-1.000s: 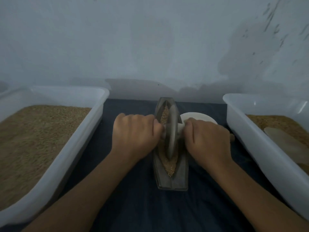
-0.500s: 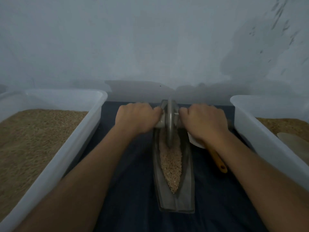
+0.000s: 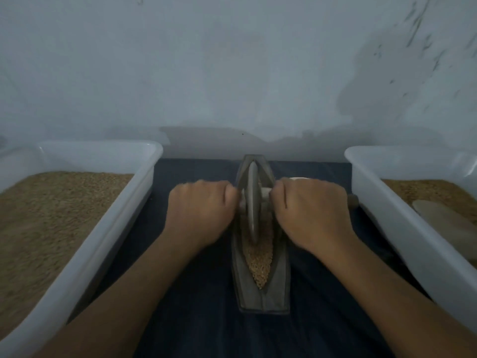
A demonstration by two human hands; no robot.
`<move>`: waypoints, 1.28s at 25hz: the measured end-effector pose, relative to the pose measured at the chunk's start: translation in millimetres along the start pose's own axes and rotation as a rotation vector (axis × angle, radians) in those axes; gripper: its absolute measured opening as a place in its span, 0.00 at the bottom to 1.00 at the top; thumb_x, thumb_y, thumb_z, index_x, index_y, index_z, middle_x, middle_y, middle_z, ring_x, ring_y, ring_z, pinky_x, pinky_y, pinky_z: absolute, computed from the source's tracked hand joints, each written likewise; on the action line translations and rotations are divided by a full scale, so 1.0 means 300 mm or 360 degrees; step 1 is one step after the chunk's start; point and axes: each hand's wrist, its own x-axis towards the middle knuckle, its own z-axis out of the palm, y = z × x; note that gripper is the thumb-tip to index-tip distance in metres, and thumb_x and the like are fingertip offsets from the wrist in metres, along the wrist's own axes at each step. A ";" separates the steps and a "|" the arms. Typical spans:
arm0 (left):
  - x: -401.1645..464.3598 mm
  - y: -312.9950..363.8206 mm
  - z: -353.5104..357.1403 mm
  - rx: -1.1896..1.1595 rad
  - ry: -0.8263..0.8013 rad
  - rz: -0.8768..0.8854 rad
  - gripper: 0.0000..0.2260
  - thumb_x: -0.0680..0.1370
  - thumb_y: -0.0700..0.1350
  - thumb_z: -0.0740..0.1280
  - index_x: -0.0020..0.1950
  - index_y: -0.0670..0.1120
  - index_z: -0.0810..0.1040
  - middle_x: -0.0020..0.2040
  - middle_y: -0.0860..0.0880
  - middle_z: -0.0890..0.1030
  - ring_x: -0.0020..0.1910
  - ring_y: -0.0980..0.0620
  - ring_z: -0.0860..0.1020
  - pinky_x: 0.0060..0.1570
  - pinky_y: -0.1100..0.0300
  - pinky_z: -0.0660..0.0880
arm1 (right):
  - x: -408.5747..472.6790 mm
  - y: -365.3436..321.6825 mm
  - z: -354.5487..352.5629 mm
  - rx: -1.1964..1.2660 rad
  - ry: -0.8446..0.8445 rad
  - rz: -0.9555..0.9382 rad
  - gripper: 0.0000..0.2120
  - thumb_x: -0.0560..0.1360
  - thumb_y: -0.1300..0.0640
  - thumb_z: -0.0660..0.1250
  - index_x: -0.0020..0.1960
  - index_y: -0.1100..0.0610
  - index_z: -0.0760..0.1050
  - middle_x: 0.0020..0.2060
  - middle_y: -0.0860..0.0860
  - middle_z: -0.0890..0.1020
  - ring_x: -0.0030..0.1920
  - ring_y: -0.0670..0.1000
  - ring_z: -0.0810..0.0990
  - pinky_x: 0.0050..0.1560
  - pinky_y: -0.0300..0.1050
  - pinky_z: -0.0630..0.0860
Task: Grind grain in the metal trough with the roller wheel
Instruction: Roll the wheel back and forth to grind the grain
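fists [image 3: 200, 215] [image 3: 313, 215] around wheel axle [image 3: 265, 193]

Wheel axle [image 3: 265, 191] mostly hidden inside left hand [image 3: 200, 213] and right hand [image 3: 313, 210]. White dish [image 3: 299, 179] behind right hand reduced to a sliver. Both grain trays, left [image 3: 108, 228] and right [image 3: 402, 223], cut off by frame edges. Hands slightly blurred; flat object [image 3: 444, 215] in right tray unidentifiable.

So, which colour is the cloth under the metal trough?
Dark blue cloth, seen in the head view, beneath the grey trough.
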 end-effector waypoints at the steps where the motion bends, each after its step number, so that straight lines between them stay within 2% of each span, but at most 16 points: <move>1: -0.047 0.006 -0.018 -0.0111 0.0065 -0.0039 0.17 0.83 0.54 0.46 0.41 0.50 0.68 0.32 0.54 0.67 0.33 0.49 0.72 0.38 0.53 0.63 | -0.050 -0.006 -0.017 0.0038 0.0028 0.0000 0.23 0.82 0.45 0.40 0.36 0.48 0.66 0.29 0.44 0.69 0.28 0.48 0.68 0.32 0.47 0.64; 4: -0.152 0.018 -0.057 -0.0014 0.0300 0.0128 0.14 0.84 0.52 0.49 0.39 0.54 0.63 0.32 0.55 0.64 0.29 0.53 0.62 0.38 0.52 0.58 | -0.155 -0.007 -0.042 0.0078 0.0094 0.0005 0.18 0.84 0.46 0.43 0.43 0.46 0.67 0.34 0.43 0.68 0.34 0.48 0.67 0.39 0.50 0.66; 8: -0.109 0.022 -0.046 -0.0016 0.0295 0.0130 0.15 0.83 0.52 0.50 0.38 0.54 0.63 0.30 0.54 0.66 0.28 0.52 0.64 0.37 0.52 0.62 | -0.152 0.003 -0.035 0.0097 0.0083 0.0014 0.19 0.84 0.45 0.43 0.42 0.46 0.67 0.33 0.43 0.68 0.33 0.46 0.67 0.38 0.48 0.64; 11: 0.003 -0.011 0.008 -0.0009 0.0032 0.0071 0.15 0.82 0.54 0.49 0.40 0.48 0.61 0.33 0.53 0.67 0.32 0.50 0.70 0.37 0.52 0.67 | -0.028 0.010 0.003 0.0029 0.0030 0.0031 0.25 0.80 0.42 0.38 0.34 0.48 0.66 0.28 0.45 0.69 0.27 0.45 0.66 0.31 0.45 0.58; 13: 0.114 -0.033 0.041 0.0048 -0.0197 0.0068 0.10 0.82 0.54 0.52 0.45 0.51 0.56 0.39 0.49 0.67 0.40 0.43 0.74 0.39 0.49 0.68 | 0.112 0.040 0.046 -0.0041 -0.0089 0.0114 0.28 0.79 0.40 0.39 0.33 0.51 0.68 0.29 0.47 0.70 0.29 0.48 0.66 0.32 0.46 0.56; 14: 0.189 -0.046 0.051 0.0058 -0.0346 0.0003 0.09 0.81 0.57 0.50 0.48 0.53 0.59 0.42 0.48 0.68 0.45 0.40 0.75 0.43 0.47 0.68 | 0.186 0.061 0.068 -0.0043 -0.0215 0.0167 0.28 0.81 0.40 0.41 0.34 0.52 0.70 0.31 0.49 0.71 0.31 0.50 0.68 0.34 0.47 0.60; 16: 0.318 -0.062 0.061 -0.0204 -0.0685 -0.0183 0.20 0.78 0.61 0.45 0.52 0.50 0.70 0.46 0.43 0.75 0.50 0.39 0.80 0.48 0.45 0.71 | 0.308 0.097 0.109 0.0043 -0.0528 0.0161 0.27 0.82 0.42 0.43 0.42 0.53 0.75 0.37 0.53 0.77 0.36 0.52 0.74 0.42 0.50 0.71; 18: 0.397 -0.067 0.086 -0.0530 -0.0956 -0.0188 0.21 0.81 0.56 0.50 0.46 0.43 0.75 0.37 0.41 0.82 0.34 0.45 0.81 0.42 0.49 0.76 | 0.381 0.125 0.132 0.0365 -0.0848 0.0261 0.24 0.83 0.44 0.46 0.48 0.55 0.77 0.37 0.54 0.83 0.34 0.49 0.76 0.39 0.48 0.74; 19: 0.418 -0.066 0.091 -0.0622 -0.1042 -0.0200 0.20 0.82 0.53 0.52 0.43 0.43 0.75 0.28 0.44 0.80 0.25 0.49 0.77 0.37 0.54 0.74 | 0.395 0.129 0.134 0.0542 -0.0962 0.0367 0.23 0.84 0.42 0.49 0.47 0.54 0.77 0.32 0.51 0.82 0.29 0.47 0.74 0.33 0.44 0.72; 20: 0.429 -0.067 0.091 -0.0665 -0.1064 -0.0211 0.20 0.82 0.53 0.52 0.41 0.43 0.76 0.23 0.46 0.77 0.21 0.50 0.74 0.35 0.55 0.72 | 0.397 0.131 0.131 0.0623 -0.1019 0.0437 0.23 0.84 0.41 0.51 0.47 0.54 0.77 0.28 0.49 0.80 0.25 0.46 0.72 0.30 0.42 0.70; 22: 0.399 -0.054 0.063 -0.0525 -0.0957 -0.0190 0.23 0.80 0.56 0.50 0.45 0.43 0.80 0.29 0.45 0.81 0.29 0.47 0.78 0.41 0.51 0.74 | 0.375 0.120 0.119 0.0442 -0.0966 0.0307 0.22 0.84 0.42 0.50 0.48 0.54 0.76 0.32 0.49 0.80 0.29 0.48 0.74 0.33 0.45 0.72; 24: 0.321 -0.042 0.040 -0.0172 -0.0650 -0.0109 0.26 0.77 0.58 0.46 0.57 0.46 0.78 0.50 0.43 0.84 0.47 0.40 0.81 0.47 0.46 0.70 | 0.301 0.095 0.095 0.0093 -0.0718 0.0155 0.24 0.83 0.42 0.45 0.45 0.54 0.74 0.37 0.51 0.76 0.35 0.51 0.73 0.38 0.50 0.69; 25: 0.257 -0.030 0.034 -0.0004 -0.0506 -0.0033 0.25 0.77 0.59 0.45 0.57 0.48 0.76 0.54 0.43 0.82 0.51 0.39 0.80 0.46 0.47 0.69 | 0.239 0.077 0.077 0.0000 -0.0525 0.0160 0.26 0.82 0.41 0.42 0.41 0.52 0.72 0.35 0.50 0.73 0.33 0.50 0.70 0.37 0.49 0.65; 27: 0.098 -0.008 0.017 0.0161 -0.0196 0.0087 0.16 0.82 0.56 0.48 0.48 0.51 0.72 0.45 0.47 0.79 0.42 0.41 0.78 0.40 0.50 0.69 | 0.102 0.028 0.033 -0.0069 -0.0170 0.0101 0.28 0.79 0.41 0.37 0.34 0.49 0.68 0.29 0.47 0.69 0.28 0.47 0.65 0.32 0.46 0.58; 29: -0.023 0.002 -0.017 -0.0031 0.0008 -0.0002 0.13 0.83 0.53 0.52 0.41 0.51 0.67 0.32 0.51 0.70 0.32 0.47 0.71 0.34 0.52 0.68 | -0.023 -0.010 -0.014 -0.0072 -0.0074 0.0006 0.26 0.81 0.43 0.38 0.35 0.48 0.68 0.27 0.45 0.68 0.27 0.45 0.65 0.31 0.45 0.59; 32: -0.132 -0.016 -0.054 -0.0095 0.0083 0.0192 0.12 0.83 0.51 0.50 0.41 0.51 0.63 0.30 0.54 0.65 0.25 0.52 0.65 0.26 0.56 0.60 | -0.097 -0.028 -0.059 -0.0024 0.0099 -0.0094 0.19 0.83 0.46 0.43 0.39 0.48 0.65 0.31 0.43 0.67 0.30 0.47 0.65 0.38 0.47 0.61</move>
